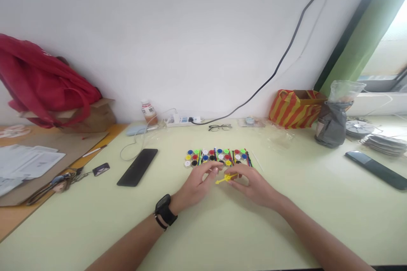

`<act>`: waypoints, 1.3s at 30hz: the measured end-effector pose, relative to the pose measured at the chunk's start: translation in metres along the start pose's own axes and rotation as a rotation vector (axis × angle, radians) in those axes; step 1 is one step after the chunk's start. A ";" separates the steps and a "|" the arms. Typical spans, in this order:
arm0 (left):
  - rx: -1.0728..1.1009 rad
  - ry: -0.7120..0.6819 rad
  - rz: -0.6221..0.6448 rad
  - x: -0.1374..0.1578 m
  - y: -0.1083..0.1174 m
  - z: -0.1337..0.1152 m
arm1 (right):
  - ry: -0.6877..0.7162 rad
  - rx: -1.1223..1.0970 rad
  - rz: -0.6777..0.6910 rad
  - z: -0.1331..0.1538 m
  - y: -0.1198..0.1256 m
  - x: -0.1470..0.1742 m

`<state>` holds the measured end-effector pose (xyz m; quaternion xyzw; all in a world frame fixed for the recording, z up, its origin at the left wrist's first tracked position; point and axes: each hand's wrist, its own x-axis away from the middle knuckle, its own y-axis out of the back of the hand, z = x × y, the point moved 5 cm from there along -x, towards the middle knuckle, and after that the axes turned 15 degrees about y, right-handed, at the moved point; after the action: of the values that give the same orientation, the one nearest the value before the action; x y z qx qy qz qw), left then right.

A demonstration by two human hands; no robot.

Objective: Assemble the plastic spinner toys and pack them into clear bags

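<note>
My right hand (254,184) pinches a yellow plastic arrow-shaped piece (227,177) between thumb and fingers, its pointed end toward the left. Close beside it is my left hand (201,181), fingers a little curled and thumb apart from the forefinger, with nothing visible in its grasp. A black watch sits on the left wrist. Just beyond both hands lie rows of small round pieces (188,164) in blue, green, white, red, black and yellow. Bundles of thin coloured strips (215,155) stand between the groups. My fingers hide part of the front rows.
A black phone (137,167) lies to the left, a dark phone (380,170) to the right. Glasses (220,127) and a power strip (183,121) are by the wall, near a bottle (149,112). A striped bag (294,109) and grey bag (331,123) stand at the back right.
</note>
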<state>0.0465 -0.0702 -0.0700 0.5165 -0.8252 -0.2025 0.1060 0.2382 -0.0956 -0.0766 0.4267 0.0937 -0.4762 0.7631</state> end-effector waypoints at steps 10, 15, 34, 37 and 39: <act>0.702 0.285 0.254 -0.029 -0.012 0.005 | 0.167 0.255 -0.165 -0.004 0.011 -0.025; 0.625 0.253 0.078 -0.028 -0.005 0.026 | 0.100 0.242 -0.202 -0.015 0.005 -0.011; 0.581 0.210 0.042 -0.025 -0.004 0.030 | -0.361 -0.353 -0.297 -0.024 0.001 -0.009; 0.556 0.208 0.051 -0.025 -0.005 0.027 | -0.351 -0.358 -0.245 -0.024 -0.001 -0.010; 0.541 0.198 0.062 -0.024 -0.005 0.024 | -0.302 -0.374 -0.198 -0.020 -0.005 -0.013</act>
<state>0.0522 -0.0455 -0.0931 0.5179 -0.8502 0.0796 0.0507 0.2331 -0.0734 -0.0848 0.1909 0.1065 -0.5815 0.7837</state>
